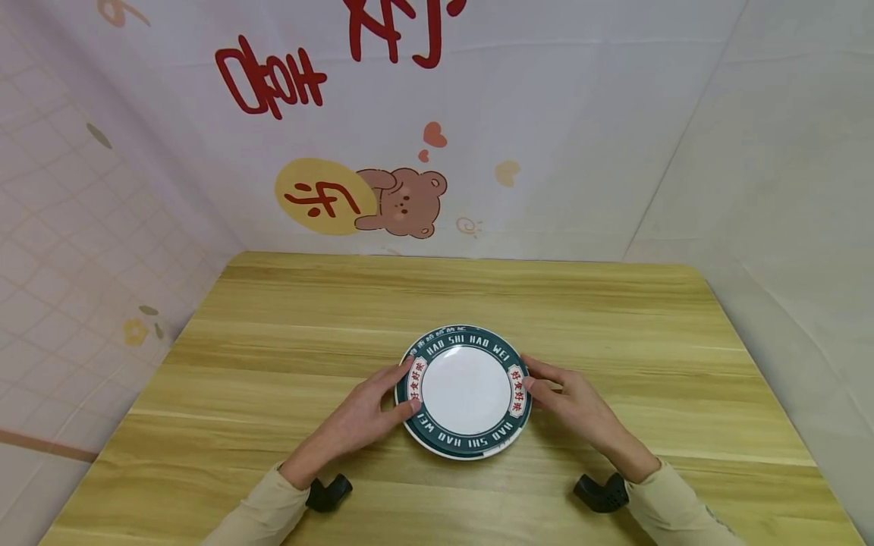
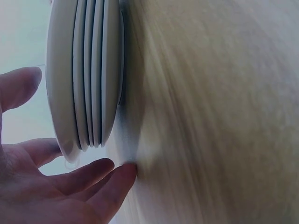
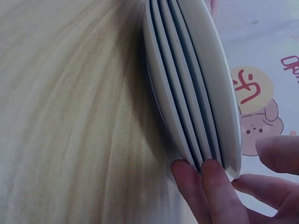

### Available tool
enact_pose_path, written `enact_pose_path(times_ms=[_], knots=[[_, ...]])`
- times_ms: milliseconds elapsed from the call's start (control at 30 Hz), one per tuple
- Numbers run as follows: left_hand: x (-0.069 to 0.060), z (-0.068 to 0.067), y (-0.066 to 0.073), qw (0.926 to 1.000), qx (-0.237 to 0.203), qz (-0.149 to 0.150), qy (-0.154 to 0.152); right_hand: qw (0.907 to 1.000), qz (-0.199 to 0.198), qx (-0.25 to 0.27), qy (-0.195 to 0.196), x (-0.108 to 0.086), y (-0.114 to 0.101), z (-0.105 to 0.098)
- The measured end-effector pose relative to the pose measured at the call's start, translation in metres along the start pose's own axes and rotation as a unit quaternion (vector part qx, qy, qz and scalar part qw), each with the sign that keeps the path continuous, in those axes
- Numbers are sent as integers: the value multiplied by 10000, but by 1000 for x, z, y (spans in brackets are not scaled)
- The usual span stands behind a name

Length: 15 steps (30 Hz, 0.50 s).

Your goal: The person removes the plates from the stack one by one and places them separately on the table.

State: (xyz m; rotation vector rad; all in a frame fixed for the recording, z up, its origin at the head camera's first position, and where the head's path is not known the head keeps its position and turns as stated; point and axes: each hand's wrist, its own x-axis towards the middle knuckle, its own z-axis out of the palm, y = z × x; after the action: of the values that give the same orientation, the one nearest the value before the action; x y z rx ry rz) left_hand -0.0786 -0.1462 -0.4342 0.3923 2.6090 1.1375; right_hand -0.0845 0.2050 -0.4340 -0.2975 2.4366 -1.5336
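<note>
Here, the plates [image 1: 466,391] sit in one stack at the lower middle of the head frame, flat on the tabletop [image 1: 273,364]. The top one is white in the middle, with a dark green lettered border; from the wrist views I see several pale rims stacked tightly beneath it.

My hands lie on either side, loosely spread, with nothing pinched. My left hand [image 1: 365,408], left of the stack, has one finger against the top rim; its lower fingers curve near the tabletop, and its thumb looks just clear of the top plate. My right hand [image 1: 573,398] sets two fingertips on the lower rims and another at the top rim, its thumb well spread and off the surface.

I judge the stack stiff and fairly heavy, likely ceramic or something similar. The glaze shines, so I expect it to be slippery, and the rims could chip if knocked. Layers may slide on one another if tilted. The best hold, I think, is at opposite edges: fingertips under the lowest rim, where it curves up off the tabletop, thumbs over the top border, both sides kept level.
</note>
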Motion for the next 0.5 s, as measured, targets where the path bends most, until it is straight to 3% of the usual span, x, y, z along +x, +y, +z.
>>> enact_pose_path(times_ms=[233, 500], knots=[[3, -2, -1, 9999, -85, 23, -98, 9994, -74, -338, 59, 0, 1, 0], [7, -7, -7, 9936, -1021, 178, -455, 9984, -112, -550, 63, 1, 3, -1]])
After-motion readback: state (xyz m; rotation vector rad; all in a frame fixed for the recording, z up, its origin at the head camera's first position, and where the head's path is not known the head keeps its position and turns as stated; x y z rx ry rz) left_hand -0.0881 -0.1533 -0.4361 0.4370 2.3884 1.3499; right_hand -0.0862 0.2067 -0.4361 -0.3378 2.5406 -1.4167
